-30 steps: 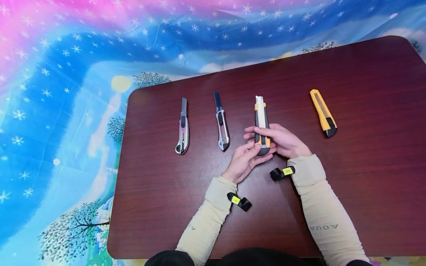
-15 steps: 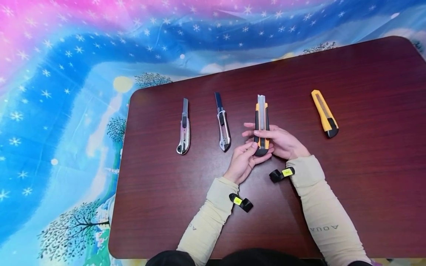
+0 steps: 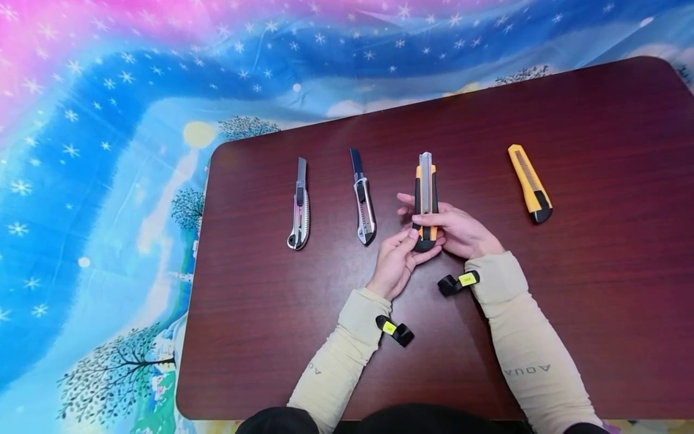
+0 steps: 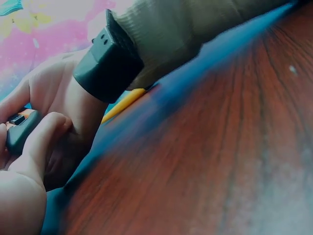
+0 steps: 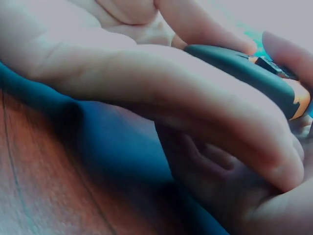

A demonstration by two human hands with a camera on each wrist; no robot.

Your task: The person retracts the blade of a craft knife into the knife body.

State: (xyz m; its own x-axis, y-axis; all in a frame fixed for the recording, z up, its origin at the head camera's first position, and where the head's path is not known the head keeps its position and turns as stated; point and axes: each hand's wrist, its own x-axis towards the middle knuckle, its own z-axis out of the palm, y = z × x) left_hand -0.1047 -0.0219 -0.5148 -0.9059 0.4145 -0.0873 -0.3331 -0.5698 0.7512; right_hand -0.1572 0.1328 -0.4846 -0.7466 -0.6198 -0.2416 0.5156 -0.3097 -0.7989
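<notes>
An orange-and-black utility knife (image 3: pixel 426 190) points away from me in the head view, held in both hands over the table. My left hand (image 3: pixel 394 262) pinches its black butt end, thumb on top and fingers beneath. From the right side, my right hand (image 3: pixel 467 234) grips the lower handle with its thumb across the front; some of its fingers show behind the knife. The black end of the utility knife (image 4: pixel 23 131) shows between the hands in the left wrist view. In the right wrist view, fingers surround the dark side of the utility knife (image 5: pixel 239 68).
Two silver utility knives, one with a grey blade (image 3: pixel 299 208) and one with a dark blade (image 3: pixel 363 202), lie to the left with blades extended. A yellow utility knife (image 3: pixel 530 185) lies at the right. All rest on a dark red wooden table (image 3: pixel 260 337); a snowflake-patterned cloth (image 3: pixel 179 72) hangs beyond its edge.
My right thumb has shifted slightly down the handle toward the butt end. The held utility knife has tilted a little, its metal channel looking greyer. The other knives lie as before.
</notes>
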